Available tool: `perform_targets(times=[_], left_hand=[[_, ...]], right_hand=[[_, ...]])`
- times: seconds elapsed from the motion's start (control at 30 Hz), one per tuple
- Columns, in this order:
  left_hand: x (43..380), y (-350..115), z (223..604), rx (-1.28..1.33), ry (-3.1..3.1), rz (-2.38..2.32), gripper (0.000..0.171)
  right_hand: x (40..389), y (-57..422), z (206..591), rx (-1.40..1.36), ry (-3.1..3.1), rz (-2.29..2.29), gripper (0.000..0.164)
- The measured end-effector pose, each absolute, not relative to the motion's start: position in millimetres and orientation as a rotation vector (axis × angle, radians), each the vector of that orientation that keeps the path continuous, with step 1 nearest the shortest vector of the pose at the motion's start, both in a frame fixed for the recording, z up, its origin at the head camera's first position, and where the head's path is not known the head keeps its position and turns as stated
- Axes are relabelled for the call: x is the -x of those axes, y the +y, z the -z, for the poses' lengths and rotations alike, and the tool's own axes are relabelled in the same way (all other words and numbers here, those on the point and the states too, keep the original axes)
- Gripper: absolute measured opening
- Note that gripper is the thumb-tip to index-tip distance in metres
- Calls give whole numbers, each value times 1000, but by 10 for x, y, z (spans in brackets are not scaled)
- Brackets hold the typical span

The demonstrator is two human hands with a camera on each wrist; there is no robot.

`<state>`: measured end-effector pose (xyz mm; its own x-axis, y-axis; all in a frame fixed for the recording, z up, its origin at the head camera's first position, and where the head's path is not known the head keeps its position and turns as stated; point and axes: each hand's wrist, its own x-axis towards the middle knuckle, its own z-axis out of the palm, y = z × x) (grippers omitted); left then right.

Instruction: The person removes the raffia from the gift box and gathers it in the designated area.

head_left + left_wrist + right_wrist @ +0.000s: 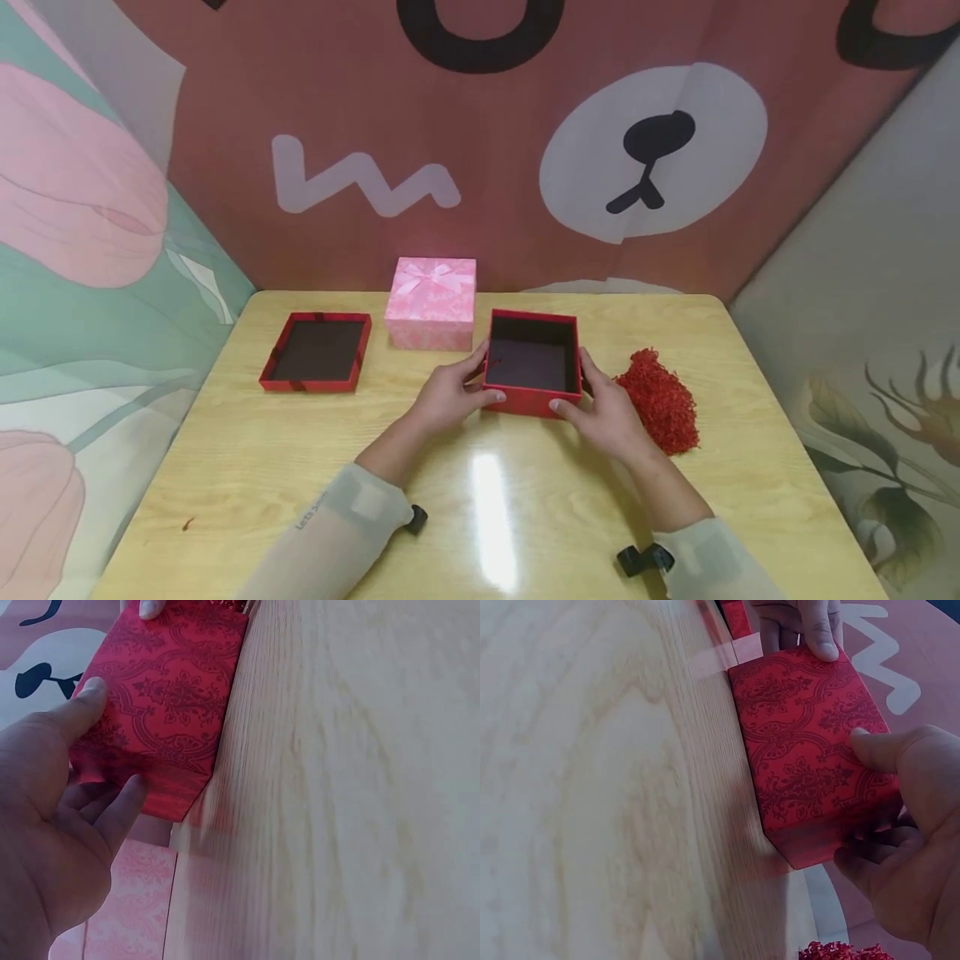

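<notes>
A red gift box (pixel 531 403) without its lid sits on the table, its dark inside facing up. Damask patterning covers its outer walls, as the left wrist view shows on the box (pixel 169 690). My left hand (pixel 448 395) grips its left side, thumb on the front wall and fingers along the side. On the opposite side my right hand (pixel 611 412) holds it the same way, its thumb on the front wall. In the right wrist view the right hand (pixel 919 817) has its fingers against the box's side wall (pixel 832 832).
A red lid (pixel 315 386) lies upturned at the left. Behind my left hand stands a pink box (pixel 431 333) with a bow on top. Red shredded paper (pixel 660 404) is heaped beside my right hand. A small red scrap (pixel 188 524) lies at the table's (pixel 315 450) front left.
</notes>
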<state>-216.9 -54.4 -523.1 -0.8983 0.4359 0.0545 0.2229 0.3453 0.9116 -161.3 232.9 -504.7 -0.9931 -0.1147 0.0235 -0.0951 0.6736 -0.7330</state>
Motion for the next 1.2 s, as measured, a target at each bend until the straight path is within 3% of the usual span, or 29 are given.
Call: perform_targets(times=[0.63, 1.2], left_hand=[[2394, -257, 5224, -539, 2530, -1567, 91], [2634, -2, 5223, -422, 2608, -1622, 72]], right_hand=[[1894, 2367, 5113, 124, 2920, 1373, 90], [2240, 2336, 5166, -88, 2917, 1515, 82]])
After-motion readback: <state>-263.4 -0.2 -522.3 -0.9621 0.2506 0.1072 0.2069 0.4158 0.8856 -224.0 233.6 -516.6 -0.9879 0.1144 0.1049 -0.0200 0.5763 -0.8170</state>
